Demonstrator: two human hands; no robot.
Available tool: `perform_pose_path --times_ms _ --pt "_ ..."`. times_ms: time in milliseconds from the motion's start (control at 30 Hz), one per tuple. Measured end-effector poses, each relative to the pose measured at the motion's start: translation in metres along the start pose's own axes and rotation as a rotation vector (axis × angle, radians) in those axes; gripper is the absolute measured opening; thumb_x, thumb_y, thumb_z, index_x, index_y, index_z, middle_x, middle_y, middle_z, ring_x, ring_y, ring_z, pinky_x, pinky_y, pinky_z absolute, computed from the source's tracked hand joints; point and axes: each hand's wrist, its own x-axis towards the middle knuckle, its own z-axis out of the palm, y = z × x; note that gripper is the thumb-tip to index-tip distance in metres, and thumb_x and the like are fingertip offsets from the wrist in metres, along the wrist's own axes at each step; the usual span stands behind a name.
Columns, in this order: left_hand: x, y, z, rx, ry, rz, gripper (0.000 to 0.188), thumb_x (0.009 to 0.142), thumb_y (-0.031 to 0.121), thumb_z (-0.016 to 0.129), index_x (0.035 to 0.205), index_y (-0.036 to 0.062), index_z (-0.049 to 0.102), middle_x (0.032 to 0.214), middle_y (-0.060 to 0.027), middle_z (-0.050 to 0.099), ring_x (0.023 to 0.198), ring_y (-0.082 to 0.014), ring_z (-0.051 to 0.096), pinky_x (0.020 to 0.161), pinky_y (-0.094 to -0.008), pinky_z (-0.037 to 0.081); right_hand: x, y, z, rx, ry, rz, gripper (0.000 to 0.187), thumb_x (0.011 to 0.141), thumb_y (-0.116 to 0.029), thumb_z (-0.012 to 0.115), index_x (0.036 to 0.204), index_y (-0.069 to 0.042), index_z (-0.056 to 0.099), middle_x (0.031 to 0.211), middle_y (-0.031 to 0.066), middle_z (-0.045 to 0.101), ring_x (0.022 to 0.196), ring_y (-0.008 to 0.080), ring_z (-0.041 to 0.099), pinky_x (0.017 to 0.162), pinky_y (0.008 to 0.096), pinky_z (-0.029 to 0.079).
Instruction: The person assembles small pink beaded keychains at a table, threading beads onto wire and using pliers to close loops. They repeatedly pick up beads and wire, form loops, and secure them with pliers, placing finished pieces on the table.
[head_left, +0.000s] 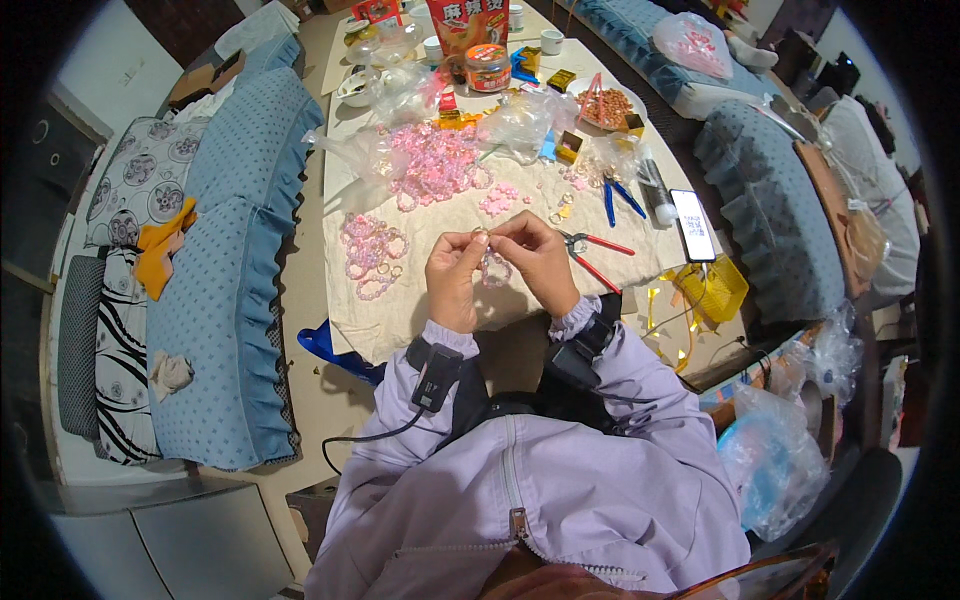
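Observation:
Close above the cloth near the table's front edge, my left hand (455, 281) and my right hand (541, 262) meet with fingertips pinched. Between them is a small gold-coloured ring, partly covered by the fingers. A pink-purple beaded bracelet (496, 272) hangs below the fingertips, seemingly joined to that ring. Left of my hands lies a group of beaded bracelets (371, 250), some with gold rings. Beyond them is a large heap of pink beaded bracelets (432, 160), with small pink pieces (497, 200) in front. Red-handled pliers (598, 246) rest beside my right hand.
Blue-handled pliers (622, 201), a phone (691, 224) and a clear tube (656, 187) lie to the right. Toward the back are plastic bags (525, 122), a jar (487, 70) and a plate of reddish bits (608, 108). A yellow basket (718, 290) sits at the right corner.

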Motion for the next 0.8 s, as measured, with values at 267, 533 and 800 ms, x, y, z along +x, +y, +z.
perform_pose_path --times_ms 267,533,800 --pt "-0.001 0.002 0.002 0.054 0.018 0.157 0.01 0.094 0.002 0.07 0.096 0.0023 0.061 0.096 -0.0062 0.067 0.088 -0.01 0.062 0.082 -0.0242 0.051 -0.003 -0.01 0.003 -0.357 -0.008 -0.218 0.01 0.091 -0.009 0.073 0.092 -0.002 0.067 0.08 0.0012 0.063 0.071 0.0074 0.057 0.063 0.0229 0.046" --pt "-0.006 0.008 0.004 0.186 0.026 0.145 0.01 0.093 0.007 0.073 0.097 0.0009 0.066 0.093 -0.0058 0.07 0.086 -0.011 0.064 0.077 -0.0251 0.052 0.009 -0.023 -0.01 -0.509 -0.132 -0.128 0.011 0.092 -0.013 0.069 0.095 -0.002 0.068 0.083 0.005 0.068 0.071 0.0104 0.06 0.066 0.0257 0.049" --pt "-0.004 0.003 -0.004 -0.05 -0.004 -0.053 0.021 0.093 0.016 0.075 0.104 -0.0016 0.069 0.095 -0.0058 0.071 0.086 -0.0104 0.064 0.078 -0.0222 0.05 0.003 -0.023 -0.008 0.116 -0.107 0.295 0.015 0.095 -0.02 0.071 0.098 -0.006 0.07 0.081 -0.0052 0.063 0.068 0.0048 0.053 0.063 0.0209 0.042"
